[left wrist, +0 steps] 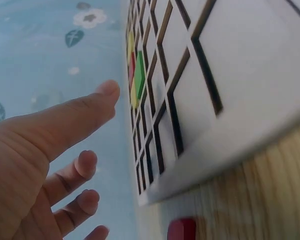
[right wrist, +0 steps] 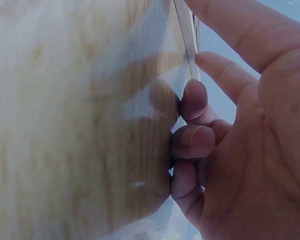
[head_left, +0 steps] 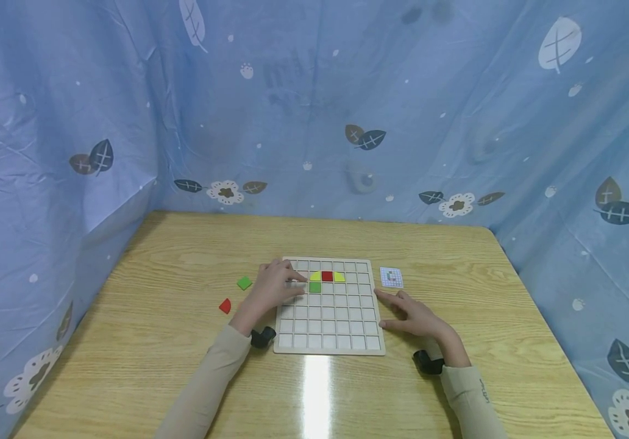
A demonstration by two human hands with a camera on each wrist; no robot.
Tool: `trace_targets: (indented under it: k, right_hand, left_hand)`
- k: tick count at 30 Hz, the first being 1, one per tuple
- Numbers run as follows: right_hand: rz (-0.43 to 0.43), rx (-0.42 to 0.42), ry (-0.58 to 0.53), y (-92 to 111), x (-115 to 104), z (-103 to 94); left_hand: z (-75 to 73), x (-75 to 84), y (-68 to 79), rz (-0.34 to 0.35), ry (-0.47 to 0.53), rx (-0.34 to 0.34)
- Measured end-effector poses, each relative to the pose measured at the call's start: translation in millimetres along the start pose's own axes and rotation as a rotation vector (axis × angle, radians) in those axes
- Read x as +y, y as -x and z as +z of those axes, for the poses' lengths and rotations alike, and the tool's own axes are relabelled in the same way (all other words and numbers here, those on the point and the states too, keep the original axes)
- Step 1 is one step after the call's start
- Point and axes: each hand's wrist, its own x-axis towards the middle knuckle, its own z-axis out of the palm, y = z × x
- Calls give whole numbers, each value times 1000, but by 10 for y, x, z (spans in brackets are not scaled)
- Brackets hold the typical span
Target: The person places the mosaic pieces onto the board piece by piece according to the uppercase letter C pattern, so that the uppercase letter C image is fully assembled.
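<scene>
A pale square grid board point(head_left: 330, 335) lies on the table. Near its top, a red square piece point(head_left: 327, 276) sits between a left yellow quarter-round piece point(head_left: 316, 277) and a right yellow quarter-round piece point(head_left: 339, 277). Directly below the left yellow one is a green square piece point(head_left: 315, 287). My left hand point(head_left: 275, 285) hovers over the board's left side, its thumb and forefinger apart near the yellow and green pieces, nothing between them. Along the right edge, my right hand point(head_left: 414, 314) rests with spread forefinger and thumb touching the board's side; its other fingers point(right wrist: 192, 142) rest on the tabletop.
Left of the board lie a loose green square point(head_left: 244, 283) and a red quarter-round piece point(head_left: 225, 306). A small card point(head_left: 391, 277) printed with a grid pattern lies off the upper right corner. Blue patterned curtain point(head_left: 303, 110) surrounds the table's back and sides.
</scene>
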Motion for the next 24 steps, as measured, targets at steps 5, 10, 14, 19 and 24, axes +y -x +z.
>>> trace_targets:
  k: [5,10,14,19,24]
  right_hand:
    - [-5,6,2,2,5,-2]
    - [-1,9,3,0,12,1]
    - [-5,17,4,3,19,8]
    - [2,15,1,2,26,13]
    - [18,7,-5,2,21,13]
  left_hand:
    - [-77,-73,72,-9,18,17]
    - [-145,-162,154,-20,11,34]
    - [-180,-255,219,-55,3,43]
    - [-214,-378,288,-86,19,73]
    - [-261,-488,362,-95,60,88]
